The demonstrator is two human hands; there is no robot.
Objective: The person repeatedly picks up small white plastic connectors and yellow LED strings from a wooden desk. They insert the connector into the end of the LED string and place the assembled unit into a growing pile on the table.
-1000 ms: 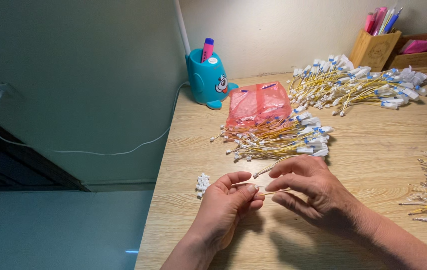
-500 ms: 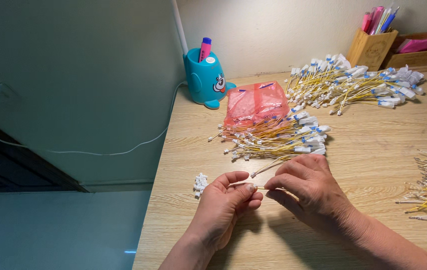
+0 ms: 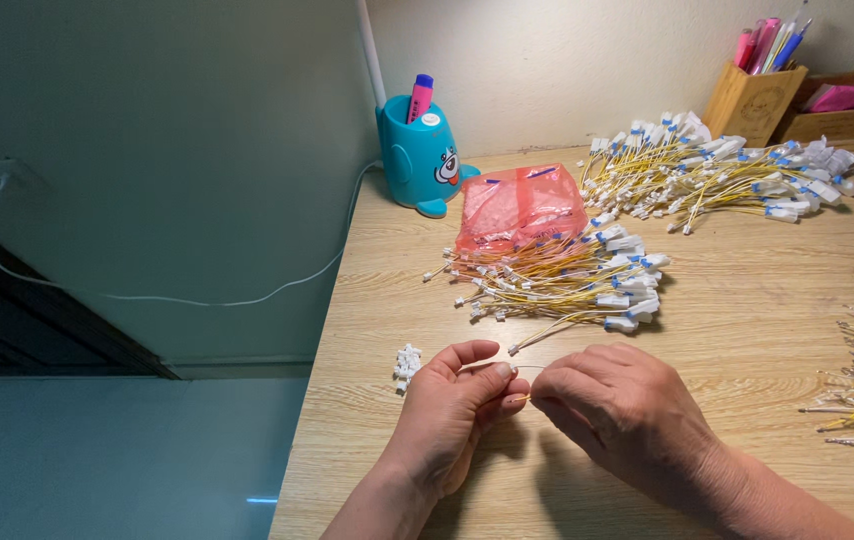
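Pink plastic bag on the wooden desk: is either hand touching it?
No, the pink plastic bag lies beyond the left hand and right hand, which pinch a thin wire.

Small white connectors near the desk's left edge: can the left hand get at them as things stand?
Probably yes. The white connectors lie just left of the left hand with only bare desk between. But its fingers pinch a thin yellow wire together with the right hand.

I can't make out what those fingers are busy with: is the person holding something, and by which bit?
Yes. Both hands, left hand and right hand, pinch a thin yellow wire by its end, between the fingertips. Whether a connector sits there cannot be told.
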